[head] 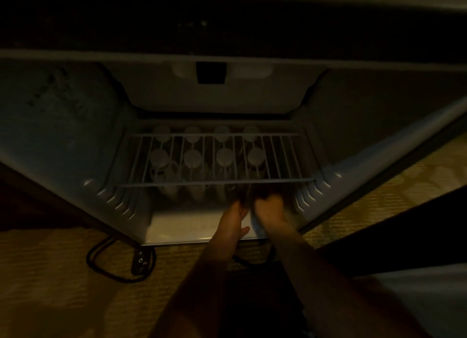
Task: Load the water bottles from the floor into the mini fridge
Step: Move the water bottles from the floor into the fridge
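Note:
The mini fridge (379, 135) stands open in dim light. Several water bottles (193, 158) with white caps stand in two rows on its floor, seen through the wire shelf (278, 158). Both of my hands reach in under the shelf's front right part. My right hand (269, 207) is curled round a dark, blurred water bottle (249, 193) that stands just under the shelf's front bar. My left hand (233, 217) lies against that bottle's left side, fingers fairly straight and thumb spread. The fingertips of both hands are lost in shadow.
The fridge door (379, 176) swings out to the right over patterned carpet (50, 274). A black cable loop with a plug (140, 260) lies on the floor at the fridge's front left corner. The fridge floor's front left part (182, 226) is bare.

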